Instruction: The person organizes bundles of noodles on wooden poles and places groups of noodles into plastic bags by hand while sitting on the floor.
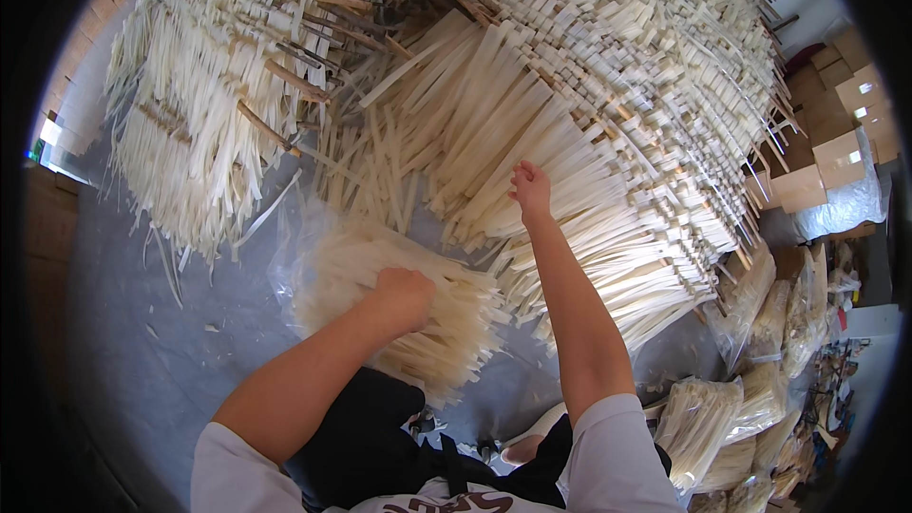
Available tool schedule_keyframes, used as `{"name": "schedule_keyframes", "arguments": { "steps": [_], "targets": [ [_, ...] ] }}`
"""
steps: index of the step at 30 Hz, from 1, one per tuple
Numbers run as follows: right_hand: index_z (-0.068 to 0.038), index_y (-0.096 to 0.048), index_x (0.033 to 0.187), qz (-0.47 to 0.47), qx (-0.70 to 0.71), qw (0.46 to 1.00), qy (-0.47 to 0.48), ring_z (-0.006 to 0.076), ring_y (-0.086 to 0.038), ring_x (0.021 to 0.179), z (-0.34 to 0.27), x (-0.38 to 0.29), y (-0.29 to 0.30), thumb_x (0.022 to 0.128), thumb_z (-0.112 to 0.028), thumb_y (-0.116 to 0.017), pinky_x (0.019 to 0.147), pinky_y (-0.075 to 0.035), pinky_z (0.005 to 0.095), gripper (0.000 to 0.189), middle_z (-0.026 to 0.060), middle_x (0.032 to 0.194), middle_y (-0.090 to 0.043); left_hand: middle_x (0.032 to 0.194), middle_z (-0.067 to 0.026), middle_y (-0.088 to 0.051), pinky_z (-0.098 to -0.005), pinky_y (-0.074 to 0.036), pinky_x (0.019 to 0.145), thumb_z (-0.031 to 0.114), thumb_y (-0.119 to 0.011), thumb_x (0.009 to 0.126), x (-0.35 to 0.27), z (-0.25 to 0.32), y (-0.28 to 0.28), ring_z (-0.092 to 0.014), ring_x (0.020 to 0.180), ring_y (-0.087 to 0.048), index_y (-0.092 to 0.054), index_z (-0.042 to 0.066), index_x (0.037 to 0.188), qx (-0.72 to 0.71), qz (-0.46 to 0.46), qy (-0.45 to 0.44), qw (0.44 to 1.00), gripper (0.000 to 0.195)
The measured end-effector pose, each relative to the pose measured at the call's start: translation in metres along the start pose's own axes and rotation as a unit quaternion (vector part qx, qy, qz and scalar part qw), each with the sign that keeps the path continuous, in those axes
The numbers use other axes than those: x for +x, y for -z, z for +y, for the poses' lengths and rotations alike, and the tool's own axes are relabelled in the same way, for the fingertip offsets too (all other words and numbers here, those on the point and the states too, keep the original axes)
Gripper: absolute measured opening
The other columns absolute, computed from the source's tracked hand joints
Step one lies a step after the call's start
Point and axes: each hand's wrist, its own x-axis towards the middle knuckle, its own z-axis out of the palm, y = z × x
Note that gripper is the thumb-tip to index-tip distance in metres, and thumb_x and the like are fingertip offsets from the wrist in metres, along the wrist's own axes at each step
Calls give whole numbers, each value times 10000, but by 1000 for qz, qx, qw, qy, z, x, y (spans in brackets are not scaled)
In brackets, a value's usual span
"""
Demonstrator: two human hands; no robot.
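Note:
My left hand is closed in a fist on a thick bundle of flat, cream-coloured dried strips. Its fingertips are hidden, and the bundle is blurred. Clear plastic film shows at the bundle's left end. Farther forward, my right hand is raised with curled fingers in front of a long row of similar strips hanging over stacked sticks. Whether any strip lies between those fingers cannot be made out.
Another pile of strips on sticks stands at the left, with stick ends jutting out. Scraps litter the grey floor. Plastic-bagged strip bundles lie at the lower right, below cardboard boxes.

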Motion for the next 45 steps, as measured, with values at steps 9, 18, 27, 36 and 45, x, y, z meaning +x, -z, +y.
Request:
{"name": "schedule_keyframes", "arguments": {
  "steps": [9, 18, 27, 36, 45],
  "targets": [
    [-54, -631, 988, 25, 51, 998, 16, 73, -535, 709, 3, 20, -25, 865, -188, -596, 534, -423, 219, 186, -11, 782, -600, 865, -140, -666, -395, -511, 703, 112, -606, 667, 9, -12, -2, -301, 852, -647, -683, 46, 850, -17, -11, -4, 1000, 209],
    [-51, -642, 1057, -28, 188, 982, 17, 39, -519, 622, -54, -58, 13, 902, -217, -560, 508, -368, 191, 241, -12, 817, -656, 877, -165, -656, -418, -493, 749, 236, -583, 802, 11, -2, -4, -328, 867, -630, -665, 23, 851, -59, 98, 8, 993, 234],
    [1, -631, 1041, -91, 166, 982, -25, 54, -546, 601, -86, -77, 48, 886, -136, -547, 479, -401, 185, 223, 28, 801, -660, 780, -205, -629, -455, -476, 724, 297, -554, 867, 57, 36, -29, -403, 799, -603, -496, -37, 1036, -334, 321, -108, 880, 379],
    [-19, -649, 902, -100, 130, 983, -85, 99, -559, 629, -92, -58, 56, 806, -206, -612, 532, -429, 248, 213, 22, 775, -633, 638, -96, -642, -385, -506, 657, 134, -556, 765, 60, 55, -14, -253, 654, -651, -635, 49, 715, -443, 202, -32, 873, 127],
    [-24, -618, 677, -115, 34, 987, -106, 98, -499, 477, -90, -30, 60, 737, -152, -655, 410, -383, 221, 146, 34, 622, -584, 577, -113, -624, -340, -508, 594, 106, -539, 779, 67, 48, -22, -237, 578, -653, -603, 4, 654, -335, 297, -27, 894, 174]
  ]
}}
